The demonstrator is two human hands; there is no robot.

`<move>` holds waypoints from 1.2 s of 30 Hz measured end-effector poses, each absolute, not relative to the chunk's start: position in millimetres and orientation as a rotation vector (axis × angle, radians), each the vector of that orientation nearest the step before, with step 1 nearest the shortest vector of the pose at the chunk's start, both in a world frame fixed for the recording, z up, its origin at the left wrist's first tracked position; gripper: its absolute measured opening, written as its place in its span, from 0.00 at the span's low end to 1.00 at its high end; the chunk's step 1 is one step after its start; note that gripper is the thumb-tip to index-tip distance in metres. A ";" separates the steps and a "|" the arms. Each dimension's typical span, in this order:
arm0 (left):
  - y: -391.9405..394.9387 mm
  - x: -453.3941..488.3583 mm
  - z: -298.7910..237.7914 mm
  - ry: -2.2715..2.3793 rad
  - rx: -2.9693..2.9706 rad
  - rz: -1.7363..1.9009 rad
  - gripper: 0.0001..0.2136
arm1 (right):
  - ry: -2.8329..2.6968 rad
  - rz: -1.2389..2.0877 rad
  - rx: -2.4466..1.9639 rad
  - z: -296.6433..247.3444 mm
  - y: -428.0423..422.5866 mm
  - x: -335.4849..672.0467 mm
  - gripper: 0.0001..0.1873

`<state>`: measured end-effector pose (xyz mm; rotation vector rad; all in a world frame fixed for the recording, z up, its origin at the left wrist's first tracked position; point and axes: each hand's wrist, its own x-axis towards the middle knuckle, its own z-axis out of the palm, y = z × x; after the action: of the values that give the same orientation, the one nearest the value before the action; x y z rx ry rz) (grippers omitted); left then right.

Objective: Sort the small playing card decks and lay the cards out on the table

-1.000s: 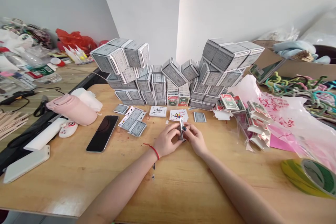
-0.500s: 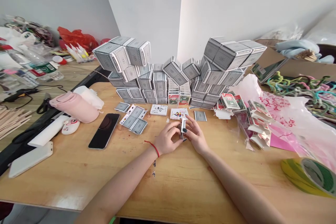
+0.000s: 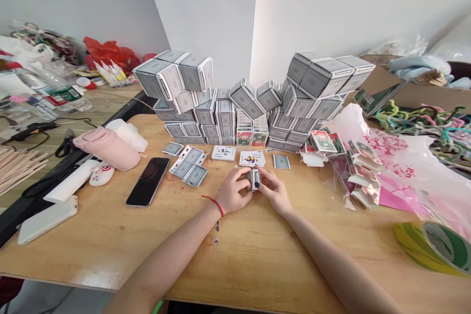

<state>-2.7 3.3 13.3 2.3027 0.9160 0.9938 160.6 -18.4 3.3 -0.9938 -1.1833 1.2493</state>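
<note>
Pinching a small deck of cards (image 3: 253,180) between left hand (image 3: 235,192) and right hand (image 3: 276,192) over the wooden surface (image 3: 257,260)

Held both hands closed on the deck's sides, just short of a face-up card (image 3: 252,159); risked spilling cards if pinched too loosely.

The wood of the desk (image 3: 110,250) runs open toward the person, beneath both forearms and out to the phone (image 3: 147,181) on the left and the tape roll (image 3: 434,248) on the right. Forward of the left hand (image 3: 235,190) and right hand (image 3: 275,191), loose cards (image 3: 252,158) lie just ahead, and a wall of stacked card boxes (image 3: 217,122) rises behind them. Further right, card packs (image 3: 358,174) and a plastic bag (image 3: 405,167) crowd the way.
</note>
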 end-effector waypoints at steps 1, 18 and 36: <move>3.3 -2.8 12.8 0.922 2.303 0.984 0.02 | -1.194 1.240 -1.001 2.6 -18.3 160.7 0.25; 1.7 -1.4 10.0 1.012 2.316 0.947 0.04 | -1.438 1.037 -1.082 -2.3 -18.9 161.5 0.23; -2.5 -1.5 3.2 0.844 2.274 0.874 0.06 | -1.106 1.479 -0.955 -2.0 -16.7 156.5 0.27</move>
<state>-1.5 -2.5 3.2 2.2738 0.8436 0.8740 156.5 -16.7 -2.0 -0.9551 -1.1063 1.4791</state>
